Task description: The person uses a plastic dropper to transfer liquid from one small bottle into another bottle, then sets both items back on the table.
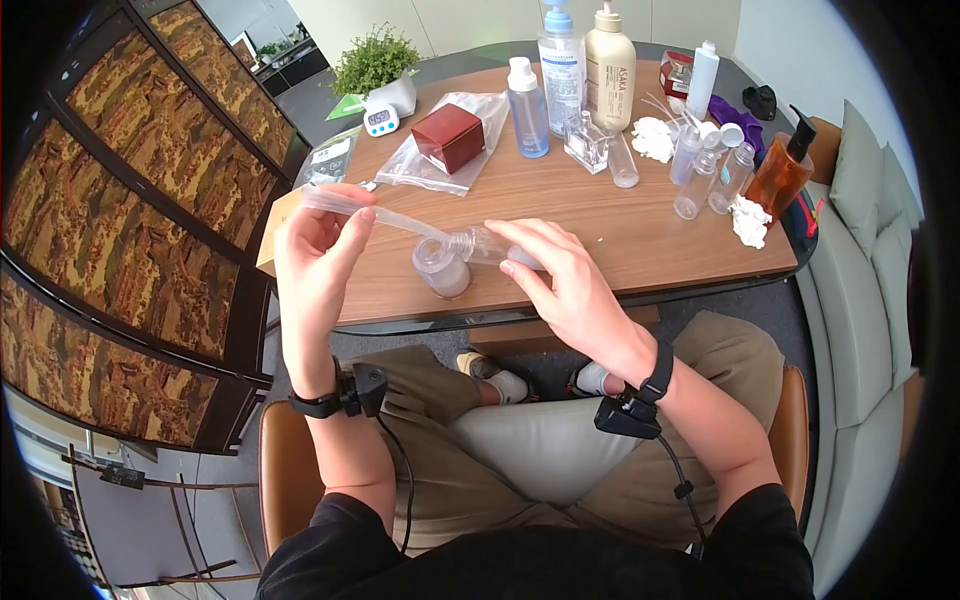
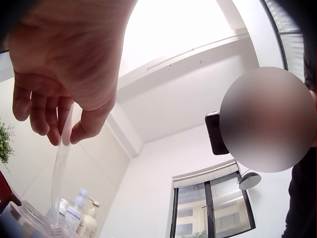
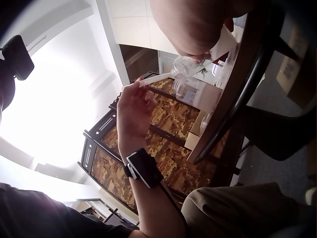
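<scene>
My left hand (image 1: 320,262) pinches the upper end of a clear plastic dropper (image 1: 400,221) between thumb and fingers. The dropper slants down to the right, its lower end at the neck of a small clear bottle (image 1: 476,244). My right hand (image 1: 572,283) holds that bottle tipped on its side, neck pointing left; the fingers hide much of its body. Just below the neck, a thick-walled clear jar (image 1: 443,272) stands without a lid near the table's front edge. In the left wrist view the dropper (image 2: 60,166) hangs from the fingertips.
On the wooden table (image 1: 610,250), a red box (image 1: 448,138) lies on a plastic bag behind the jar. Tall pump bottles (image 1: 608,70) stand at the back. To the right are several small clear bottles (image 1: 694,188), crumpled tissue (image 1: 750,222) and an amber pump bottle (image 1: 778,178).
</scene>
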Demonstrator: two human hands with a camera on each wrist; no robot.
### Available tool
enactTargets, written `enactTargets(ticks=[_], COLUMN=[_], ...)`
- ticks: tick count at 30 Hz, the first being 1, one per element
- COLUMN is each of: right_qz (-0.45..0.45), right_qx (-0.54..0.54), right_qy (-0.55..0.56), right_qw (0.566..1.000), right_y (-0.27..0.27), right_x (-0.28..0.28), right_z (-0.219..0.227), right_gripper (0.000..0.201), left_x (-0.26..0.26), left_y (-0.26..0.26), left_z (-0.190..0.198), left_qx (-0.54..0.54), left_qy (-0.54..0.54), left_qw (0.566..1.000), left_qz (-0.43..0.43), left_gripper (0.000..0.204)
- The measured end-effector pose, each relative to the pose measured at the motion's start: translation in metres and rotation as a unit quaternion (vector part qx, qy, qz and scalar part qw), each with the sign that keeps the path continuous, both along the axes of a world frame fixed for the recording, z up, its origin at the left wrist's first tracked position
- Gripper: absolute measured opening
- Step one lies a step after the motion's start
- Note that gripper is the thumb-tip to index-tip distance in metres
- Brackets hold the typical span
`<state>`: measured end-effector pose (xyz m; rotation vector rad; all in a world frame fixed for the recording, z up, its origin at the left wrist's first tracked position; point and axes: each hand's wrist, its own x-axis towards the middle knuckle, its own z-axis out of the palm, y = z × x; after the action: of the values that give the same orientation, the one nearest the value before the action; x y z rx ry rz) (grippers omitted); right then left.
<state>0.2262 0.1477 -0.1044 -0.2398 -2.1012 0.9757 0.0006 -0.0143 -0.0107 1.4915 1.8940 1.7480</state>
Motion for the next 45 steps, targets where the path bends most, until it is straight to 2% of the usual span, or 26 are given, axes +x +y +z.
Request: enactTargets(ticks=[11,14,16,21,23,29,45], right_qz=[0.0,-0.004,-0.002,-0.003,-0.005,-0.005,-0.012], right_qx=[-0.007,0.004,-0.001,0.001,0.005,0.005,0.01], right_qy=[-0.006,-0.007,-0.005,-0.005,-0.005,0.0,0.0], right_qw=[1.0,1.0,1.0,1.0,1.0,1.0,1.0], right_y=[0.0,0.001,0.0,0.0,0.0,0.0,0.0], right_x=[0.001,0.0,0.001,0.001,0.001,0.001,0.0], right_z=[0.001,0.0,0.001,0.001,0.001,0.0,-0.001], right_gripper=[0.038,0.038,0.038,0.038,0.038,0.038,0.038], left_x=[-0.013,-0.014,-0.012,-0.013,-0.013,-0.004,-0.006], left_y=[-0.014,-0.014,-0.013,0.0,0.001,0.009,0.01], left_z=[0.01,0.01,0.008,-0.005,-0.006,-0.01,-0.012], left_qx=[0.015,0.001,-0.055,-0.059,-0.118,-0.167,-0.176], left_qy=[-0.014,-0.021,-0.009,-0.007,0.023,0.089,0.083], left_qw=[0.999,0.999,0.998,0.998,0.993,0.982,0.981], left_qz=[0.026,0.032,0.018,-0.015,-0.016,-0.019,-0.006], left_gripper=[0.013,0.013,0.013,0.015,0.015,0.019,0.022])
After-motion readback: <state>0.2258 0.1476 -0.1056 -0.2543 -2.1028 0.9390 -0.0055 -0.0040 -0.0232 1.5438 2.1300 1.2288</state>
